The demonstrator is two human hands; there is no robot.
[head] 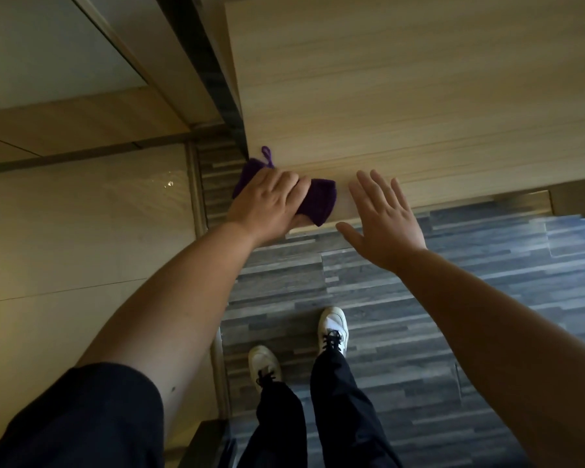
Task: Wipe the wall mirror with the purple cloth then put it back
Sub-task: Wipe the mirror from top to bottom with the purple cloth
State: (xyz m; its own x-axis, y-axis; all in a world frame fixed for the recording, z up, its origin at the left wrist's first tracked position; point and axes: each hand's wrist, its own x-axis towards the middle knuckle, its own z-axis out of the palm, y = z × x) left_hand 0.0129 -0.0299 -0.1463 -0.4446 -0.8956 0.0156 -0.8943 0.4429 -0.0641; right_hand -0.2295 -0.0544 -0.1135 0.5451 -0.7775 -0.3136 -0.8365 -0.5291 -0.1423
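Evidently mid-pickup or put-back: left hand (267,201) gripped the dark purple knitted cloth (321,202) at the pale wood-grain desk (419,96) corner, fingers curled over it; right hand (384,219) hovered splayed, holding nothing, perhaps for balance.

The purple cloth (318,201) looks knitted and matt. It lies on a table (419,96) of pale, smooth wood grain. The floor (402,282) shows grey wood-look planks; the wall panel (81,214) is glossy.
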